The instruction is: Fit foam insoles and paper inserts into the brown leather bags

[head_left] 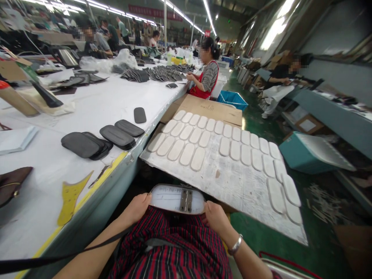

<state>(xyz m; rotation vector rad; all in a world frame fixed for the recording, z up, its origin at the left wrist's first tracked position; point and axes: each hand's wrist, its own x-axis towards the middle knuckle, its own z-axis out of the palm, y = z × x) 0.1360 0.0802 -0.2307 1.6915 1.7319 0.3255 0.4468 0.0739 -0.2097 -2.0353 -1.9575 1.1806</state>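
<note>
Bottom centre of the frame: left hand (pixel 138 206) and right hand (pixel 214 216) each clamp one end of the translucent oval template (pixel 177 198) over the lap — keep both grips level, thumbs clear of its metal clip (pixel 186 200).

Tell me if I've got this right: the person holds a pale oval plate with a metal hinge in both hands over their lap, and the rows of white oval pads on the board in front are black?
Not quite. The head view shows the rows of oval pads on the board are white. The black pieces lie on the table to the left. The rest holds: the left hand and right hand hold the pale plate with its metal hinge.
</note>
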